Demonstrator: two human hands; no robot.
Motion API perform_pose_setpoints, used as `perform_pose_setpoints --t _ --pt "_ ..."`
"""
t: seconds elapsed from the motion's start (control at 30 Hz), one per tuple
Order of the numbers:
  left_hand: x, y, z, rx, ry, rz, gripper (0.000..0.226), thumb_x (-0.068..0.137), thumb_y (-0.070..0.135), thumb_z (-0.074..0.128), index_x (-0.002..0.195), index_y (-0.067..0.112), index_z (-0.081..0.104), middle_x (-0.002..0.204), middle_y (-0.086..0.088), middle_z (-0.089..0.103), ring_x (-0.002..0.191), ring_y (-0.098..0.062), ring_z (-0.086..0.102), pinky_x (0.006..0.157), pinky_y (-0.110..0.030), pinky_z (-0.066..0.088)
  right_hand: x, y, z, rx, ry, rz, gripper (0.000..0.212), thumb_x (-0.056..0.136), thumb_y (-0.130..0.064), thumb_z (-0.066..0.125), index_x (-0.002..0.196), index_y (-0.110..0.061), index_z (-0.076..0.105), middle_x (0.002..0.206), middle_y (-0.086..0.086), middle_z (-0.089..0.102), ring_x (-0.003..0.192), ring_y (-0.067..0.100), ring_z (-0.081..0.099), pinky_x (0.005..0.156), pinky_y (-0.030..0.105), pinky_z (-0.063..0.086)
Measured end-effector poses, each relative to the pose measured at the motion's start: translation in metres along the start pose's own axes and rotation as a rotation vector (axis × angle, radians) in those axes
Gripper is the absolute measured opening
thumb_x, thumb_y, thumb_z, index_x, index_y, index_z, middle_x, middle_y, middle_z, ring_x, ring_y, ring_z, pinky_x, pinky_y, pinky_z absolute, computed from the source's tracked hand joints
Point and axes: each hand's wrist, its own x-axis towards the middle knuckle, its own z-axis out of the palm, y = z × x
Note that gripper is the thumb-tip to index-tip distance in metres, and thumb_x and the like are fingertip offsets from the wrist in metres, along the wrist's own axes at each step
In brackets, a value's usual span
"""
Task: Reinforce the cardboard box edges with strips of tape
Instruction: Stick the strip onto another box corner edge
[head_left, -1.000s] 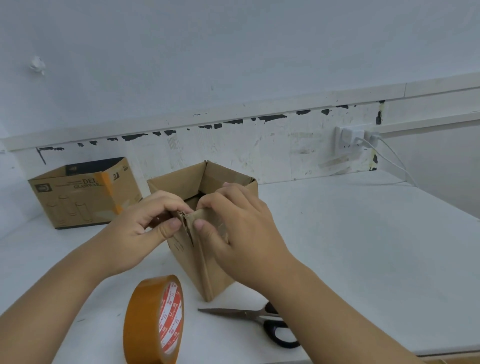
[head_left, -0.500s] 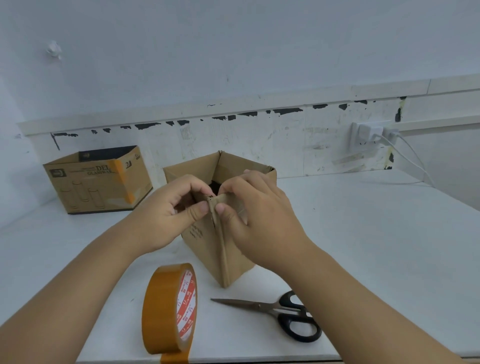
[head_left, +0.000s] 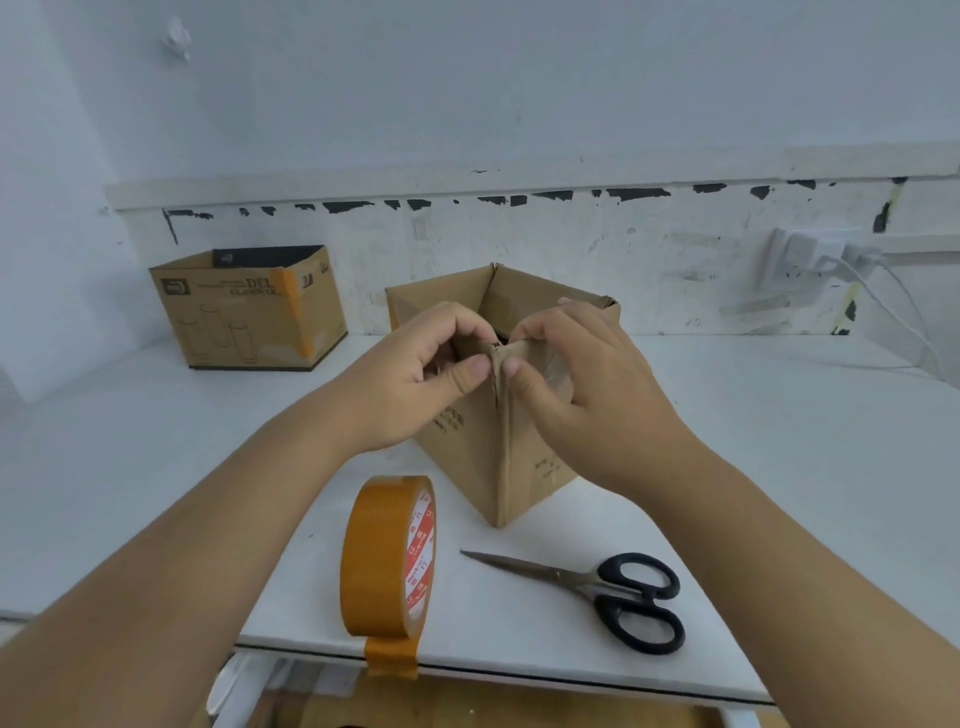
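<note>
An open brown cardboard box (head_left: 467, 457) stands on the white table (head_left: 779, 467), one vertical corner turned toward me. A strip of tape runs down that corner edge. My left hand (head_left: 431, 379) pinches the top of the corner from the left, thumb outside and fingers curled over the rim. My right hand (head_left: 587, 384) pinches the same corner from the right, thumb pressing the tape end onto the cardboard. A roll of orange-brown tape (head_left: 387, 558) stands on edge near the table's front, its loose end stuck over the edge. Black-handled scissors (head_left: 613, 590) lie shut to its right.
A second cardboard box (head_left: 244, 312) with an orange taped corner sits at the back left against the wall. A white plug and cables (head_left: 831, 260) hang at the back right. The table's front edge runs just below the tape roll.
Both hands have stayed pinched on the box's near top corner while my view shifted and the box sits slightly further right in frame. The roll and scissors lie unmoved.
</note>
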Motion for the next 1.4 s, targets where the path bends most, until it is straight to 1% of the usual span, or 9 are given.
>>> perform_pose_setpoints --t 0.1,0.27,0.47,0.6,0.77,1.03,1.13,1.23,1.4 --pt "-0.0017 -0.0014 0.0011 -0.017 0.002 0.0 0.013 0.091 0.031 0.051 0.102 0.038 0.051 0.093 0.019 0.053 0.08 -0.002 0.05 0.072 -0.015 0.044 -0.0011 -0.0001 0.0001 0.007 -0.016 0.005 0.022 0.09 -0.034 0.056 0.107 -0.022 0.06 0.112 -0.01 0.057 0.126 0.011 0.04 0.103 0.029 0.032" --pt "0.0002 -0.004 0.0025 -0.012 0.009 0.011 0.014 0.09 0.034 0.05 0.103 0.039 0.052 0.095 0.02 0.055 0.086 -0.006 0.053 0.072 -0.013 0.044 -0.0009 0.001 -0.0011 0.019 -0.03 -0.015 0.024 0.092 -0.036 0.053 0.109 -0.02 0.06 0.112 -0.007 0.057 0.125 0.014 0.043 0.112 0.032 0.027" --pt "0.0004 -0.0069 0.0034 -0.024 0.026 0.029 0.016 0.087 0.046 0.049 0.102 0.041 0.054 0.095 0.016 0.056 0.087 -0.015 0.055 0.073 -0.026 0.049 -0.0007 0.0018 -0.0001 0.029 -0.003 -0.008 0.023 0.092 -0.035 0.056 0.108 -0.019 0.061 0.113 -0.007 0.058 0.127 0.013 0.042 0.111 0.031 0.028" --pt "0.0007 -0.0065 0.0036 -0.019 0.018 0.02 0.016 0.089 0.042 0.049 0.104 0.039 0.055 0.096 0.016 0.056 0.088 -0.016 0.055 0.074 -0.031 0.048 -0.0003 0.0012 0.0005 0.021 -0.009 -0.006 0.023 0.092 -0.034 0.055 0.108 -0.018 0.06 0.112 -0.007 0.059 0.126 0.015 0.043 0.111 0.032 0.028" --pt "0.0003 -0.0068 0.0016 -0.031 0.001 0.021 0.018 0.092 0.047 0.048 0.106 0.039 0.055 0.098 0.018 0.056 0.096 -0.012 0.055 0.077 -0.018 0.047 -0.0002 0.001 -0.0013 0.039 -0.033 -0.011 0.022 0.093 -0.035 0.053 0.106 -0.02 0.06 0.11 -0.009 0.058 0.123 0.014 0.044 0.112 0.032 0.026" --pt "0.0041 -0.0019 0.0057 0.0 0.049 0.028 0.013 0.091 0.046 0.046 0.098 0.039 0.054 0.094 0.019 0.056 0.09 -0.009 0.054 0.071 -0.011 0.044 0.0007 -0.0003 0.0021 0.034 0.013 -0.005 0.022 0.093 -0.033 0.054 0.105 -0.016 0.062 0.109 -0.004 0.06 0.123 0.015 0.046 0.113 0.031 0.026" --pt "0.004 -0.0013 0.0056 -0.006 0.036 0.013 0.017 0.087 0.048 0.045 0.099 0.039 0.054 0.094 0.02 0.056 0.089 -0.009 0.055 0.071 -0.012 0.044 0.0011 0.0004 0.001 0.023 -0.002 -0.002 0.022 0.093 -0.033 0.053 0.106 -0.017 0.061 0.11 -0.004 0.06 0.125 0.015 0.043 0.112 0.031 0.027" --pt "0.0024 -0.0033 0.0049 -0.051 0.028 0.002 0.016 0.096 0.041 0.044 0.103 0.036 0.057 0.097 0.019 0.058 0.093 -0.007 0.056 0.074 -0.011 0.045 0.0 0.0011 -0.0009 0.022 -0.022 0.001 0.023 0.094 -0.036 0.051 0.107 -0.019 0.06 0.113 -0.006 0.059 0.129 0.011 0.039 0.112 0.026 0.024" --pt "0.0038 -0.0025 0.0059 -0.091 0.043 -0.01 0.02 0.093 0.04 0.045 0.101 0.031 0.061 0.096 0.013 0.062 0.092 -0.008 0.058 0.074 -0.01 0.043 0.0009 -0.0001 -0.0015 0.04 0.006 -0.009 0.024 0.095 -0.035 0.052 0.104 -0.016 0.063 0.107 -0.004 0.061 0.122 0.011 0.044 0.112 0.024 0.025"
